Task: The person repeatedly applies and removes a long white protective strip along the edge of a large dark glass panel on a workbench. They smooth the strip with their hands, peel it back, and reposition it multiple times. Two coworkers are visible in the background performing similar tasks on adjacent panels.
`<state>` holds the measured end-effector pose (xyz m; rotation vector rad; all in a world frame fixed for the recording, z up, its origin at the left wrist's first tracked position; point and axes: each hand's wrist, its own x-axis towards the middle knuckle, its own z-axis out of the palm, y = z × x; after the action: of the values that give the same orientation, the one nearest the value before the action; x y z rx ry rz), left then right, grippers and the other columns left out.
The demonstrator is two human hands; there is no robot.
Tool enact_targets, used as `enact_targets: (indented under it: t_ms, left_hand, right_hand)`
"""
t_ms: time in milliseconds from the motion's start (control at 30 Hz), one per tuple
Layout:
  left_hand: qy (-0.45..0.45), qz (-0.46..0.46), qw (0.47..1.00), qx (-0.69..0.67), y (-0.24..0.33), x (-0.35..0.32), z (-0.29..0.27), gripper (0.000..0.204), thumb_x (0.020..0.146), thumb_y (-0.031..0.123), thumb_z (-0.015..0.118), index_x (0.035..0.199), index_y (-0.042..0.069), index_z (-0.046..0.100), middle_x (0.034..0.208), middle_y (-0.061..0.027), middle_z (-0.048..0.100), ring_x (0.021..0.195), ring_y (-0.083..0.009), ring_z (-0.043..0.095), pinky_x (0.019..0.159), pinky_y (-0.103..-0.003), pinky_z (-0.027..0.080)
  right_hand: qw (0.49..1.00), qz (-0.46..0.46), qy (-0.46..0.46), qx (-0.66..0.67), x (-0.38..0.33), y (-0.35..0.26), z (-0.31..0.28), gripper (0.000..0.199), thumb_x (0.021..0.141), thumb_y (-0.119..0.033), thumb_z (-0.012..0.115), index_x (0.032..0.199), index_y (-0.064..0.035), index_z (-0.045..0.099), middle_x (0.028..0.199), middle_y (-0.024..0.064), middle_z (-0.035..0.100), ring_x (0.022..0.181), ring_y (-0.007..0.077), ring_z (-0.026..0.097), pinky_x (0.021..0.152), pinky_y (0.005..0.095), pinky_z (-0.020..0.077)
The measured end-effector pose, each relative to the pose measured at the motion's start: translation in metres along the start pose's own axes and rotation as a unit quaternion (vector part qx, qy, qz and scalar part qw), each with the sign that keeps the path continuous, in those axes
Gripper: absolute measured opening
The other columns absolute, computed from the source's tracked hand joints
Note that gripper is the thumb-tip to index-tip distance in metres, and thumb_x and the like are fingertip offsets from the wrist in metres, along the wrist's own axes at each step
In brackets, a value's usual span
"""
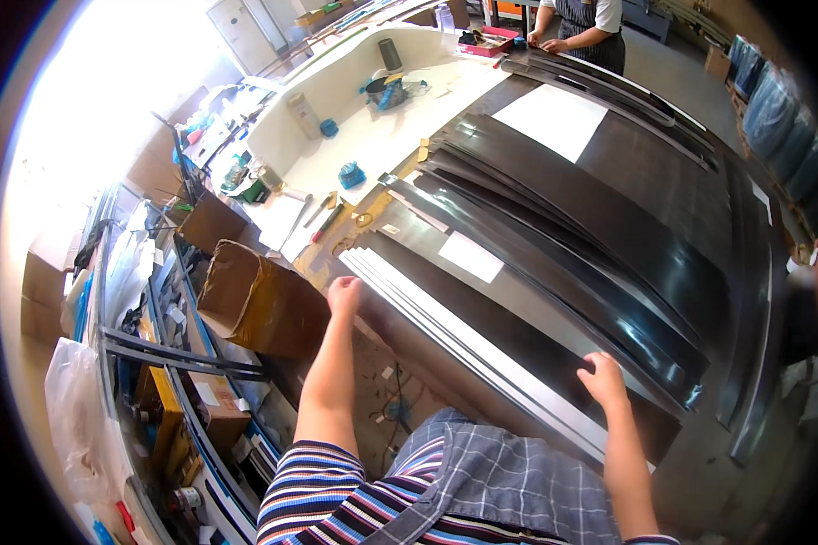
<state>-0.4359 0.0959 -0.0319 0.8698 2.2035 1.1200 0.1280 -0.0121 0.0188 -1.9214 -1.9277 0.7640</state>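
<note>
Head view. A set of long white strips (pixel 483 352) is laid side by side along the near edge of the desk (pixel 323 259), with the left ends stepped close to the near left corner. The left hand (pixel 344 298) is held at these left ends; its fingers are curled together, but whether they are clamped on a strip cannot be told. The right hand (pixel 603 380) is held over the right part of the near edge, nearest to a flat dark strip (pixel 491 311) set just beyond the white ones; its thumb and index finger are parted, with nothing seen between them.

Farther in, a small white sheet (pixel 471 257) is placed between the dark strip and a row of glossy dark lengths (pixel 554 270). Wide dark panels (pixel 600 204) are stacked across the middle, and a large white sheet (pixel 552 121) is laid toward the far edge. A red-handled tool (pixel 327 222) is placed by the left edge. An open cardboard box (pixel 268 300) is stood beside the near left corner. The far edge is occupied by a co-worker (pixel 593 36) in a striped apron.
</note>
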Motion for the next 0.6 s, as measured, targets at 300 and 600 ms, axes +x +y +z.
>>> enact_targets:
  t_ms: [300, 600]
  left_hand:
    - [0.0, 0.058, 0.933, 0.356, 0.029, 0.127, -0.008, 0.045, 0.08, 0.037, 0.065, 0.115, 0.009, 0.061, 0.117, -0.0173, 0.059, 0.111, -0.0328, 0.057, 0.093, -0.043, 0.046]
    - [-0.098, 0.169, 0.938, 0.286, -0.049, 0.227, -0.019, 0.038, 0.068, 0.02, 0.067, 0.094, -0.008, 0.063, 0.09, -0.0237, 0.066, 0.082, -0.0373, 0.062, 0.076, -0.045, 0.048]
  right_hand:
    - [0.998, 0.062, -0.003, -0.011, -0.004, -0.014, 0.002, 0.025, 0.072, -0.011, 0.067, 0.096, -0.0029, 0.065, 0.097, 0.0178, 0.064, 0.096, 0.036, 0.059, 0.084, 0.0416, 0.048]
    - [0.993, 0.092, -0.013, -0.069, -0.007, -0.017, 0.001, 0.026, 0.075, -0.017, 0.063, 0.098, -0.0064, 0.064, 0.097, 0.0146, 0.063, 0.095, 0.0341, 0.06, 0.082, 0.0446, 0.0485]
